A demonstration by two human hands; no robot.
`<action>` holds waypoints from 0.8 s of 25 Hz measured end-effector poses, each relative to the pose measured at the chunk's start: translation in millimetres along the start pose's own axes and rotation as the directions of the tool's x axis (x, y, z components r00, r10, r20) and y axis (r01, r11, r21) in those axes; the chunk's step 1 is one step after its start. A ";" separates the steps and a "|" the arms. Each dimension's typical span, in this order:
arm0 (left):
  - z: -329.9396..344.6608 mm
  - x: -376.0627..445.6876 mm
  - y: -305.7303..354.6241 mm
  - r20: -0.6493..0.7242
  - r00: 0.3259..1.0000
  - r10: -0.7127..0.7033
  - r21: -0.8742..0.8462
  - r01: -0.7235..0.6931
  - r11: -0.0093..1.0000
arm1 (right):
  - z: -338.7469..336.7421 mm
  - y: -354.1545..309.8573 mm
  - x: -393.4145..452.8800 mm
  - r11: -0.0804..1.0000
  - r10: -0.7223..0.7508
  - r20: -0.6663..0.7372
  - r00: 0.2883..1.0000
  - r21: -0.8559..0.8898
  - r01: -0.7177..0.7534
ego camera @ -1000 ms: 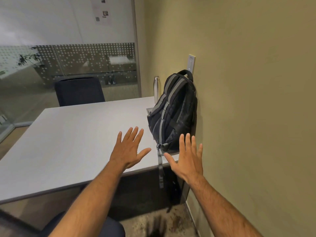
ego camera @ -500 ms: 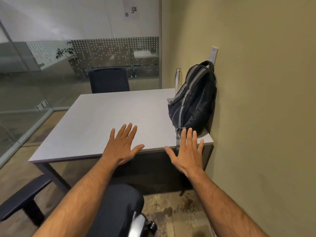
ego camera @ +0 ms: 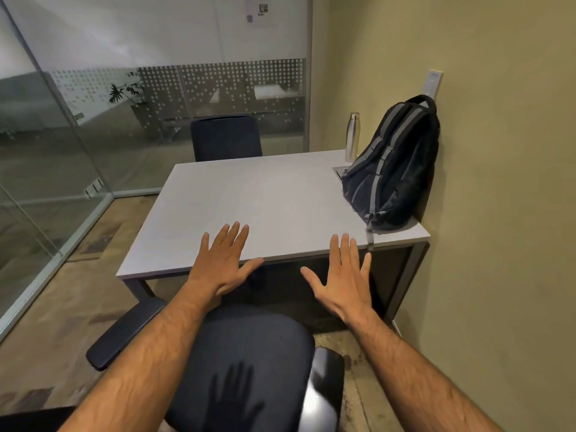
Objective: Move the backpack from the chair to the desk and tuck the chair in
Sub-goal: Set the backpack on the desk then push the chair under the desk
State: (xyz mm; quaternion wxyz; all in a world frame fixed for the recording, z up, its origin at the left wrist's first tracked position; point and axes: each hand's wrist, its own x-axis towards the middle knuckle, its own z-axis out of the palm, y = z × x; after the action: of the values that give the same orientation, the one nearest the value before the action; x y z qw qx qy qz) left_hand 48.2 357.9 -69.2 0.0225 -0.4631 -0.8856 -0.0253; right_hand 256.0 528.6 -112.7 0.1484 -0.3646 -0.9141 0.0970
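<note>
With the backpack [ego camera: 394, 169] already propped on the desk [ego camera: 249, 198] beyond and right of the right hand [ego camera: 344, 282], both hands, the left hand [ego camera: 223, 263] included, hover spread and empty above the chair [ego camera: 246, 353], which seemingly next needs gripping and pushing under.

The view pulled back from the desk [ego camera: 280, 198], so the chair [ego camera: 249, 353] seat and both armrests came into sight below. The left hand [ego camera: 223, 260] and right hand [ego camera: 343, 275], once near the backpack [ego camera: 396, 169], drew away from it.
</note>
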 end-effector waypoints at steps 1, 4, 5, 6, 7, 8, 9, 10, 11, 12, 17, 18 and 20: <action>0.3 -9.4 -15.5 0.005 1.000 0.019 -0.009 -0.019 1.000 | 5.2 -20.5 -8.9 1.000 0.010 0.002 1.000 0.016 -0.010; 1.0 -42.6 -68.0 0.057 0.996 0.072 -0.045 -0.069 0.997 | 20.6 -87.9 -39.9 0.999 0.024 0.026 0.999 0.045 -0.026; 1.7 -54.8 -84.4 0.071 0.995 0.073 -0.062 -0.069 0.996 | 25.2 -108.4 -50.7 0.999 0.022 0.021 1.000 0.050 -0.023; 2.3 -65.8 -98.2 0.083 0.994 0.076 -0.068 -0.070 0.995 | 28.1 -126.6 -60.1 0.998 0.021 0.019 1.000 0.060 -0.022; 3.2 -78.3 -112.8 0.099 0.992 0.081 -0.065 -0.075 0.995 | 31.1 -146.0 -70.6 0.997 0.020 0.026 0.999 0.076 -0.022; 4.9 -89.4 -124.4 0.116 0.989 0.091 -0.057 -0.085 0.995 | 34.6 -162.1 -80.9 0.996 0.013 0.037 0.999 0.087 -0.016; 6.4 -100.3 -133.3 0.132 0.986 0.101 -0.049 -0.095 0.994 | 37.9 -176.0 -92.0 0.996 0.000 0.050 0.999 0.094 -0.005; 8.7 -111.1 -141.9 0.144 0.984 0.109 -0.043 -0.104 0.994 | 41.2 -189.3 -103.6 0.995 -0.017 0.059 0.998 0.101 0.011; 11.1 -120.5 -148.7 0.155 0.982 0.111 -0.038 -0.106 0.994 | 42.8 -200.7 -113.2 0.993 -0.035 0.065 0.997 0.111 0.028; 13.0 -128.7 -154.6 0.165 0.980 0.108 -0.036 -0.104 0.994 | 43.7 -210.7 -121.5 0.992 -0.051 0.072 0.996 0.123 0.041; 12.7 -158.5 -169.0 0.177 0.981 0.079 -0.089 -0.064 0.994 | 31.4 -251.7 -155.0 0.971 -0.115 0.163 0.980 0.227 0.076; 10.0 -165.2 -169.6 0.185 0.979 0.087 -0.118 -0.066 0.991 | 26.4 -259.1 -164.3 0.964 -0.138 0.198 0.970 0.251 0.086; 3.8 -184.6 -169.8 0.201 0.971 0.129 -0.153 -0.098 0.983 | 17.2 -273.1 -191.2 0.952 -0.196 0.271 0.942 0.284 0.116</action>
State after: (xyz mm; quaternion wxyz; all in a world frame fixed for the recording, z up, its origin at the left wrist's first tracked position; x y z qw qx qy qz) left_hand 13.9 110.2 -88.7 -0.1030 -0.5136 -0.8510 -0.0379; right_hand 207.9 199.1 -89.2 0.0642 -0.2485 -0.9310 0.2594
